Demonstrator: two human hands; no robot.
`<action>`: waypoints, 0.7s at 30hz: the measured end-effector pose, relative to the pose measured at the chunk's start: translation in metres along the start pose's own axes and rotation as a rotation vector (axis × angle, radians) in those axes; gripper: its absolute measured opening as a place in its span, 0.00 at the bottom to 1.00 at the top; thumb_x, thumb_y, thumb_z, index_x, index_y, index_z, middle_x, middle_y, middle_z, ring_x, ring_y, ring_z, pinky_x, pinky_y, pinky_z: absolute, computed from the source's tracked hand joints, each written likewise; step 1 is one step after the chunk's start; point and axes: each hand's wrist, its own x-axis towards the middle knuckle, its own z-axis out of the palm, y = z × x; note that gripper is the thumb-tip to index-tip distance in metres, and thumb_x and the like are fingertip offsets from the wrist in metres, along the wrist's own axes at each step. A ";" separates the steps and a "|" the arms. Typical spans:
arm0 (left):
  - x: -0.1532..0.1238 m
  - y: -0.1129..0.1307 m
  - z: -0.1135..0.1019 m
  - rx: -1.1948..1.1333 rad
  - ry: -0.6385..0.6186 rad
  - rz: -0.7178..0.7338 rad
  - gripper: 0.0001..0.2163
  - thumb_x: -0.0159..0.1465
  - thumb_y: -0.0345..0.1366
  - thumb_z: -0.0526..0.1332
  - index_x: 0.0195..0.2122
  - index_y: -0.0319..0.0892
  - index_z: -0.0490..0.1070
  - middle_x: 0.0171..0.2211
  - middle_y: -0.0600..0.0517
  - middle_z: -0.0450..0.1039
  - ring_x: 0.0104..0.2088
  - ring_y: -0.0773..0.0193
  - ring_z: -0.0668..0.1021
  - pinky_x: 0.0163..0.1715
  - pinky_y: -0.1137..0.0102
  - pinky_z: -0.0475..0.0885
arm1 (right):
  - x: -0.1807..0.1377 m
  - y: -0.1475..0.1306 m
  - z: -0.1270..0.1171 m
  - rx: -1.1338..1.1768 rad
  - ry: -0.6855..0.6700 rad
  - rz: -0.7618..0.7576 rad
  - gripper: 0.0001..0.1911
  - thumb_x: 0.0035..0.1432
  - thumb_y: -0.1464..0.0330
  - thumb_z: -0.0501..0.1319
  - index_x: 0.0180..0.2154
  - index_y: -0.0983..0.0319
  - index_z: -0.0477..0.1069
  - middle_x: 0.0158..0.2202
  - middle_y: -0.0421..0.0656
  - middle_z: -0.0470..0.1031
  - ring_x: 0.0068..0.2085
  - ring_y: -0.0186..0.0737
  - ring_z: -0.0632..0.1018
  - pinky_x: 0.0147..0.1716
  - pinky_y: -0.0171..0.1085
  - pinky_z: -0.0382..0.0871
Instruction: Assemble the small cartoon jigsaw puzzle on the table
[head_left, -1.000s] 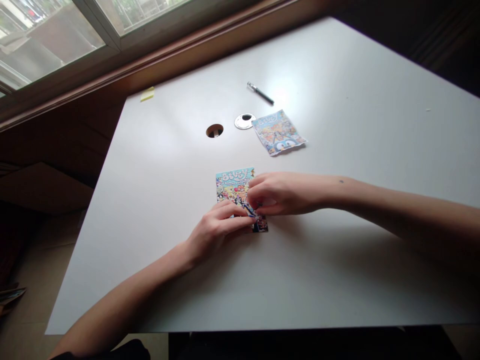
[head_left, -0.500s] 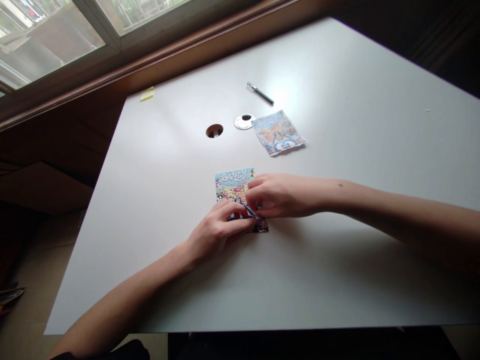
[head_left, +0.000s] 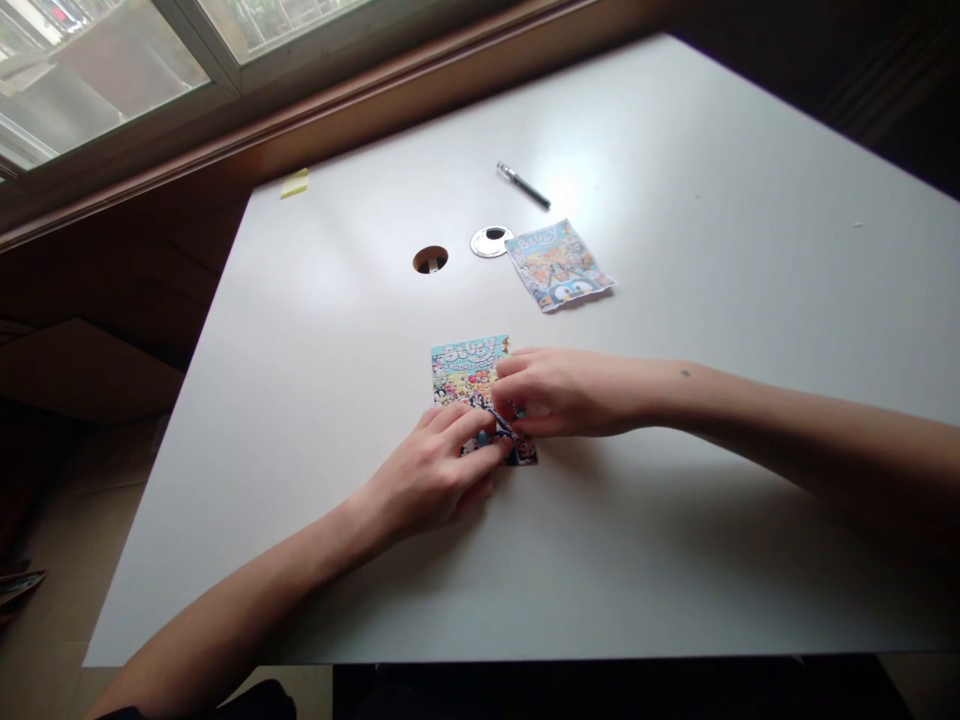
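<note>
A colourful printed Bluey sheet (head_left: 469, 365) lies flat on the white table under both my hands. Over its lower part is a thin, dark blue, strip-like piece (head_left: 501, 424), too small to name more exactly. My left hand (head_left: 435, 468) rests on the sheet's lower left, thumb and fingers closed around one end of this piece. From the right, my right hand (head_left: 536, 392) pinches at its other side with curled fingers. Both hands hide much of the sheet's lower half, and the right fingertips are partly out of sight.
Beyond my hands lies a second Bluey print (head_left: 562, 265) with slightly curled edges. A metal ring cover (head_left: 484, 247), a round table hole (head_left: 430, 260) and a black pen (head_left: 523, 186) are close by. A yellow sticky note (head_left: 295, 183) sits near the far left corner.
My left hand has shifted slightly, its fingers closer together around the dark blue piece. My right hand stays nearly still.
</note>
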 end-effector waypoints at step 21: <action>-0.010 -0.035 -0.011 -0.293 0.338 -0.416 0.12 0.59 0.22 0.57 0.34 0.43 0.78 0.36 0.49 0.75 0.38 0.62 0.76 0.39 0.66 0.74 | 0.000 -0.003 0.000 -0.069 -0.013 0.031 0.03 0.59 0.74 0.59 0.32 0.62 0.68 0.34 0.44 0.68 0.35 0.38 0.68 0.34 0.36 0.59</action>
